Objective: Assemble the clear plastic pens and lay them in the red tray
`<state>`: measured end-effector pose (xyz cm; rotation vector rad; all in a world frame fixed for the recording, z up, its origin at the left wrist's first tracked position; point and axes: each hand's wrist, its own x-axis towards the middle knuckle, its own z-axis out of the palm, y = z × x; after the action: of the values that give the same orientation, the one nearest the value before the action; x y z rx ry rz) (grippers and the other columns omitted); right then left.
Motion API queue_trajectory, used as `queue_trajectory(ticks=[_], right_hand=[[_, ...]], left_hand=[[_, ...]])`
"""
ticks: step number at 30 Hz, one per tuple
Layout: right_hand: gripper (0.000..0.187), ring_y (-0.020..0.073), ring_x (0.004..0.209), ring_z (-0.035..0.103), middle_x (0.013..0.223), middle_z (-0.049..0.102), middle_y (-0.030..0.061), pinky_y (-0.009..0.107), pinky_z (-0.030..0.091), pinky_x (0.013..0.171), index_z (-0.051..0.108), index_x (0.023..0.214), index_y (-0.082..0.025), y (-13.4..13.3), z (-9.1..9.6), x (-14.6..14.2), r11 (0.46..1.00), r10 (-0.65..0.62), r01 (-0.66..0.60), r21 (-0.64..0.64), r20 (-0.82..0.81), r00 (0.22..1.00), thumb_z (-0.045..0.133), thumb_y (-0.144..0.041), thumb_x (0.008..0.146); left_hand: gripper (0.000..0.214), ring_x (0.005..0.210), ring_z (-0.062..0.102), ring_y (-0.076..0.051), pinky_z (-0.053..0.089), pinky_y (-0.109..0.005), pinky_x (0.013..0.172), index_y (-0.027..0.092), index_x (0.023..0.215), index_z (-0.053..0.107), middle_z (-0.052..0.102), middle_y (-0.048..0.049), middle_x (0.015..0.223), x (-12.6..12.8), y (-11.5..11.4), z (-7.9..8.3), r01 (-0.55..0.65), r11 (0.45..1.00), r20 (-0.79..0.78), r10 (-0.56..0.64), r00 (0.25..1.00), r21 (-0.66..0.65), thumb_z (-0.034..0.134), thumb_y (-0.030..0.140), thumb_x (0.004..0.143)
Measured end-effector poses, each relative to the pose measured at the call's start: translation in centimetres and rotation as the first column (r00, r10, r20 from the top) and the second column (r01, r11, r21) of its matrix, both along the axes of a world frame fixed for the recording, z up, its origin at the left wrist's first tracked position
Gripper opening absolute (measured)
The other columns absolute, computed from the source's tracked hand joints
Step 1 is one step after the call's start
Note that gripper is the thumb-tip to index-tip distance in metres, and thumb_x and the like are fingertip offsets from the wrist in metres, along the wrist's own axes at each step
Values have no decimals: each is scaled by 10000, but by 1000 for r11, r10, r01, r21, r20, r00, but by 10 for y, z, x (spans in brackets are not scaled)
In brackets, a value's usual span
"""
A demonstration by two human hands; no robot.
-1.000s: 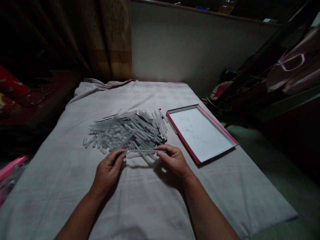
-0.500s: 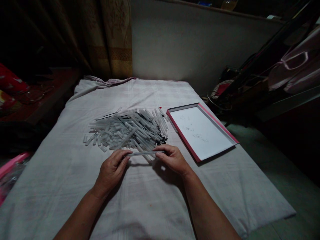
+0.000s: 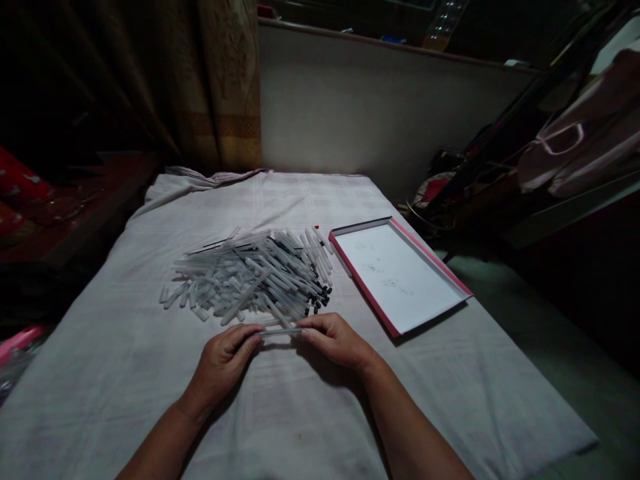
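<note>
Between my two hands a slim translucent pen lies level, just above the cloth. My left hand pinches one end with thumb and fingers. At the other end, my right hand is closed on the pen in the same way, its fingers covering that tip. Just beyond the hands spreads a pile of pen parts: clear barrels, short frosted caps and thin dark refills. Small black pieces gather at the pile's right side.
A shallow red-edged box lid with a white inside and dark specks lies right of the pile. The table's pale cloth is wrinkled. A curtain hangs behind on the left. Pink cloth items hang at the right.
My right hand has come closer to the left, so less of the pen shows between them. The view has tilted up slightly.
</note>
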<state>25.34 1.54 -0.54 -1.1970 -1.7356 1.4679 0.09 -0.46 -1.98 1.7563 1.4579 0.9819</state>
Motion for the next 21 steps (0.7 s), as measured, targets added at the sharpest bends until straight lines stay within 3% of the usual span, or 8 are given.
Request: queue_trajectory(ticks=[6,9,10,12,14,15,17,21], right_hand=[[274,153,667,614,698,693,19,251,458,634,767,864,-137,2,3,-5,996,-34,28,79,74,997,572,-330,860],[260,178,715,649,736,719,33,280,496,695,762,814,-165,12,11,8,957,-216,202,209,48,975,600,-365,847],[273,197,758,667,782,740,50,300,512,733,766,823,-170,19,14,16,910,-340,326,257,9,941,607,-392,841],[344,234,838,693,878,768,85,332,535,781,780,897,-165,38,21,39,730,-622,600,325,-48,782,607,-454,833],[399,260,950,698,1000,777,113,345,538,828,785,1004,-146,61,28,64,581,-788,704,407,65,613,559,-444,866],[394,255,991,696,1054,775,113,329,533,842,786,1037,-149,72,31,75,567,-819,693,444,218,531,530,-408,887],[367,248,1009,701,1087,777,88,305,523,827,794,1059,-197,92,35,91,610,-780,664,432,473,409,510,-368,902],[346,269,973,718,1055,784,109,301,506,769,812,1035,-216,114,34,93,661,-701,638,395,628,337,540,-373,891]], left_hand=[[334,805,720,-201,586,-293,761,207,932,773,773,-56,884,3,4,0,-19,995,88,27,996,-95,638,489,817],[494,724,689,-171,566,-267,641,195,1149,693,735,-57,903,4,7,2,-60,979,247,108,963,-193,655,551,810],[559,701,678,-164,545,-250,581,192,1215,651,720,-59,915,5,8,3,-76,970,303,146,942,-229,656,574,806],[625,677,656,-157,492,-222,496,189,1255,609,695,-62,919,5,9,3,-95,954,378,203,903,-286,661,612,797],[611,664,638,-150,458,-207,469,187,1207,631,681,-56,888,5,10,3,-99,945,402,226,887,-313,669,630,788],[596,655,631,-146,451,-204,470,185,1176,647,676,-50,862,6,11,2,-95,943,403,227,887,-320,677,631,782],[580,650,630,-144,445,-202,481,180,1128,671,671,-41,819,6,10,1,-78,941,400,214,891,-330,699,631,765],[607,650,635,-150,434,-204,485,176,1097,685,672,-40,797,8,9,1,-73,939,399,213,892,-337,715,658,729]])
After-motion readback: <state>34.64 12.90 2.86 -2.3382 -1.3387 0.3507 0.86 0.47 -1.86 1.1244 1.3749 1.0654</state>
